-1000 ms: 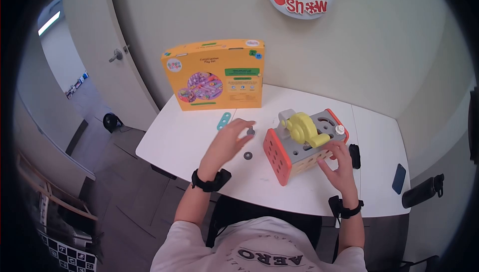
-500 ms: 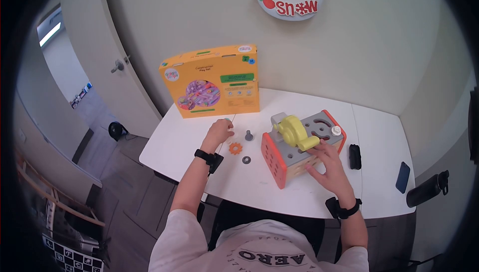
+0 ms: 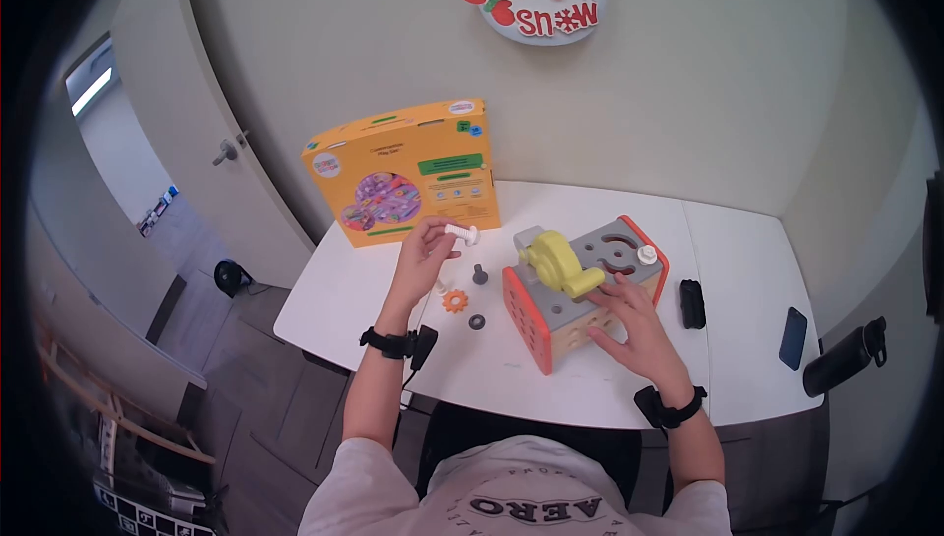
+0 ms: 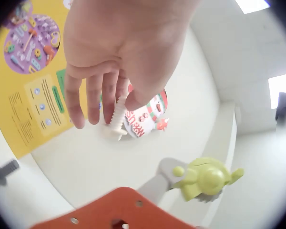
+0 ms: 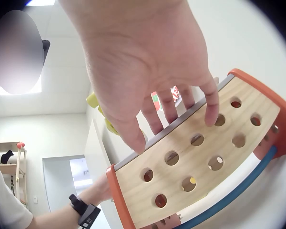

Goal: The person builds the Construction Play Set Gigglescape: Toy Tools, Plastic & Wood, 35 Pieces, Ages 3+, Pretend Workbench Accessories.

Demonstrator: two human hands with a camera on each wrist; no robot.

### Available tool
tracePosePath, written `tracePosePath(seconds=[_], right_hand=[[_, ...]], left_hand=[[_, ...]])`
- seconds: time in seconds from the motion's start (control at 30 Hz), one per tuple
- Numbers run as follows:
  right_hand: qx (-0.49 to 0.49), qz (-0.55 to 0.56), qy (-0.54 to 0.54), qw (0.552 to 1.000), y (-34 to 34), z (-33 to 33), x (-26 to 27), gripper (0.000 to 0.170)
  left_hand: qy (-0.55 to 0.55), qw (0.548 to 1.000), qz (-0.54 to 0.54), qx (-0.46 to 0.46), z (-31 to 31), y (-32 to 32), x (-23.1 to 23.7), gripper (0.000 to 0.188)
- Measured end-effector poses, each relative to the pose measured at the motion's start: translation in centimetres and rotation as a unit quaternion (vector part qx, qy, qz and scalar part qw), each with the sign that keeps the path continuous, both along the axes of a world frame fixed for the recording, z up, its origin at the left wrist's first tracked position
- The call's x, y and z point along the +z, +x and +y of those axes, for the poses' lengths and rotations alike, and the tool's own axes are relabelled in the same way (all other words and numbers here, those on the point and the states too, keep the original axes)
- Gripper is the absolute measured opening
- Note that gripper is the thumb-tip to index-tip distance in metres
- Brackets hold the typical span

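My left hand [image 3: 421,259] pinches a white toy bolt [image 3: 462,234] between thumb and fingers, in front of the yellow box. The left wrist view shows the bolt's ribbed shaft [image 4: 118,114] at the fingertips. My right hand [image 3: 637,331] rests on the near top edge of a toy toolbox [image 3: 582,325], fingers loosely extended over its grey top. On that top sit a yellow-green crank piece [image 3: 554,263] and a white bolt head [image 3: 647,255]. Left of the toolbox lie a grey bolt [image 3: 480,274], an orange gear [image 3: 454,301] and a grey ring-shaped nut [image 3: 477,322].
The yellow play-set box [image 3: 398,177] stands at the back left of the white table [image 3: 492,377]. Right of the toolbox lie a black case [image 3: 692,304] and a phone [image 3: 794,337]. A black bottle [image 3: 844,357] is at the right edge.
The left hand has moved left from the grey bolt, which now stands apart, and has taken hold of a white bolt and raised it. The right hand stays on the toolbox.
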State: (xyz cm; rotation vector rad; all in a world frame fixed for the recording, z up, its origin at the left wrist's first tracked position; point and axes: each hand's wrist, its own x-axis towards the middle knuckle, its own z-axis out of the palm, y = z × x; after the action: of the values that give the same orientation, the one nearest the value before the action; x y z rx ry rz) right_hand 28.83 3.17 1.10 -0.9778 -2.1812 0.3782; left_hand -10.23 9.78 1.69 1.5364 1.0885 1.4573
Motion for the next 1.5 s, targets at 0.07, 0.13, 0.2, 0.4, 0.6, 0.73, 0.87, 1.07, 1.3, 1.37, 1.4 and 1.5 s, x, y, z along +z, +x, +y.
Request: tracePosePath(seconds=[0.07, 0.13, 0.2, 0.4, 0.6, 0.73, 0.87, 1.07, 1.3, 1.37, 1.4, 1.5], right_hand=[[0.002, -0.002, 0.009, 1.000, 0.0, -0.1, 0.1, 0.046], [-0.002, -0.005, 0.016, 1.000, -0.1, -0.2, 0.2, 0.047], [-0.005, -0.009, 0.020, 1.000, -0.3, -0.4, 0.2, 0.047], [-0.016, -0.018, 0.012, 1.000, -0.7, -0.7, 0.5, 0.050], [-0.024, -0.030, 0.011, 0.999, -0.9, -0.7, 0.3, 0.051], [-0.023, -0.014, 0.010, 1.000, -1.0, -0.7, 0.1, 0.051], [-0.022, -0.014, 0.012, 1.000, -1.1, -0.8, 0.1, 0.052], [-0.023, -0.019, 0.001, 1.000, -1.1, -0.7, 0.1, 0.052], [-0.019, -0.019, 0.006, 1.000, -0.9, -0.7, -0.1, 0.053], [-0.020, -0.019, 0.008, 1.000, -0.9, -0.7, 0.0, 0.053], [-0.019, -0.019, 0.009, 1.000, -1.0, -0.7, 0.0, 0.053], [-0.025, -0.013, -0.003, 1.000, -1.1, -0.8, 0.1, 0.051]], left_hand=[[-0.012, 0.993, -0.114, -0.035, -2.0, 1.9, 1.5, 0.029], [-0.047, 0.987, -0.143, -0.058, -3.1, 3.2, 1.6, 0.032], [-0.106, 0.988, -0.089, -0.062, -4.0, 3.8, 0.9, 0.033], [-0.071, 0.972, 0.209, -0.081, -5.8, 4.6, -1.6, 0.041], [-0.011, 0.972, 0.235, -0.019, -5.1, 5.7, -2.7, 0.030], [-0.049, 0.969, 0.242, -0.006, -5.0, 6.1, -2.9, 0.023], [0.005, 0.964, 0.265, 0.019, -5.1, 6.1, -3.2, 0.025], [-0.021, 0.983, 0.182, -0.028, -5.7, 5.7, -3.2, 0.032], [-0.070, 0.993, 0.077, -0.061, -5.0, 5.7, -4.3, 0.034], [-0.066, 0.994, 0.072, -0.057, -4.8, 5.9, -4.7, 0.032], [-0.049, 0.994, 0.077, -0.056, -4.5, 5.8, -5.2, 0.031], [-0.028, 0.994, 0.090, -0.051, -4.5, 5.7, -5.5, 0.034]])
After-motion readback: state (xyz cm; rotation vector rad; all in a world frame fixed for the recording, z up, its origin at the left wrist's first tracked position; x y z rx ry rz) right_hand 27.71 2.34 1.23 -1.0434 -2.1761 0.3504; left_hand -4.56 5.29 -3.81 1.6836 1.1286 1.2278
